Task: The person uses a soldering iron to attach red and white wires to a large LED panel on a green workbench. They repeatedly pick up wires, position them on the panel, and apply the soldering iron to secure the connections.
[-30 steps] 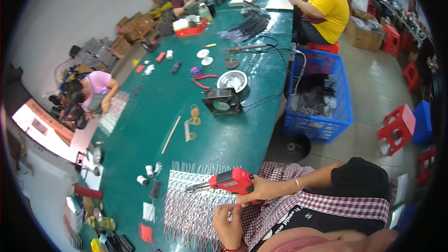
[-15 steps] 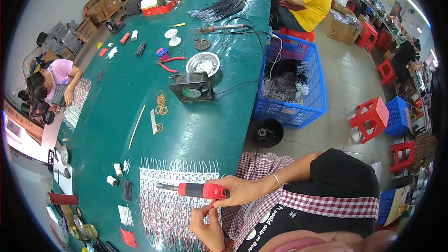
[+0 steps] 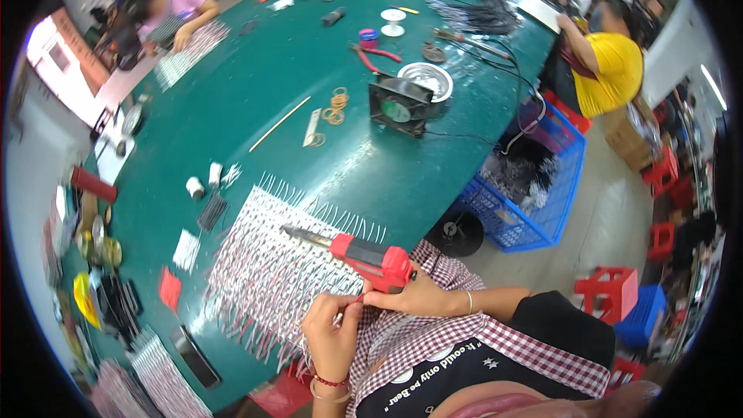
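Note:
In my right hand (image 3: 418, 294) is a red-and-black handheld tool (image 3: 371, 258) with a long, narrow metal tip, the fingers wrapped round its rear end. The tip points left, over a woven mat (image 3: 267, 259) of white, dark and red strands with loose ends along its edges. My left hand (image 3: 331, 327) is closed in a pinch just below the tool, touching my right fingertips. Something small and red shows at the pinch; its kind is too small to tell. The mat lies on the green table (image 3: 232, 108), close to my lap.
Bundles of dark strands (image 3: 212, 212), white strands (image 3: 186, 251) and red strands (image 3: 170, 289) lie left of the mat. Farther off are a small fan (image 3: 400, 107), a metal bowl (image 3: 441, 81) and red-handled pliers (image 3: 379, 54). A blue crate (image 3: 534, 213) stands right of the table. Co-workers sit around it.
My view has turned, so the table and mat appear tilted and more of the near left table shows. The tool stays in my right hand; both hands remain together over the mat's near edge.

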The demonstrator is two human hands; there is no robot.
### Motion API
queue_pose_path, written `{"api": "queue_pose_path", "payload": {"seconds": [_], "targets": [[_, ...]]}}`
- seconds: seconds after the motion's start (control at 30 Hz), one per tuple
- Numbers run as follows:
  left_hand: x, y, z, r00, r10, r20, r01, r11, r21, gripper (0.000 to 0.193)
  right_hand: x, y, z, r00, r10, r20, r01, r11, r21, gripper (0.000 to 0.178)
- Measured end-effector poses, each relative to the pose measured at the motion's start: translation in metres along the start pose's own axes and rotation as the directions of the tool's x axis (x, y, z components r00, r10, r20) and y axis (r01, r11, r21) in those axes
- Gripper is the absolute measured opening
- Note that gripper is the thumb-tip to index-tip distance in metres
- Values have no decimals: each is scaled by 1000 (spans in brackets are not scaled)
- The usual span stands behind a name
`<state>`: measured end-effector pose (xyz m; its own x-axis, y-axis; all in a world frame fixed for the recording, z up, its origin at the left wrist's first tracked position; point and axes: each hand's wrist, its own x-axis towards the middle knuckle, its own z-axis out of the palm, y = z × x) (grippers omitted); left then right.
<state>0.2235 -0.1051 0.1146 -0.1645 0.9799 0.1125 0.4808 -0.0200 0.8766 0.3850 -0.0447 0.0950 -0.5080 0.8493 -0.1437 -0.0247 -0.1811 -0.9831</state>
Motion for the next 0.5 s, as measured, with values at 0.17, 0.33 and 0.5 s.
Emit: {"api": "queue_pose_path", "payload": {"seconds": [0.17, 0.33, 0.5], "targets": [[5, -17, -15, 989, 50, -140, -24, 983, 181, 5, 10, -4, -7, 998, 36, -53, -31, 995, 94, 18], [25, -45, -48, 988, 137, -65, -102, 918, 383, 4, 3, -9, -33, 982, -89, -164, 108, 988, 114, 46], [19, -88, -44, 994, 104, 24, -106, 937, 333, 10, -19, 15, -69, 986, 46, -163, -33, 996, 79, 50]]}}
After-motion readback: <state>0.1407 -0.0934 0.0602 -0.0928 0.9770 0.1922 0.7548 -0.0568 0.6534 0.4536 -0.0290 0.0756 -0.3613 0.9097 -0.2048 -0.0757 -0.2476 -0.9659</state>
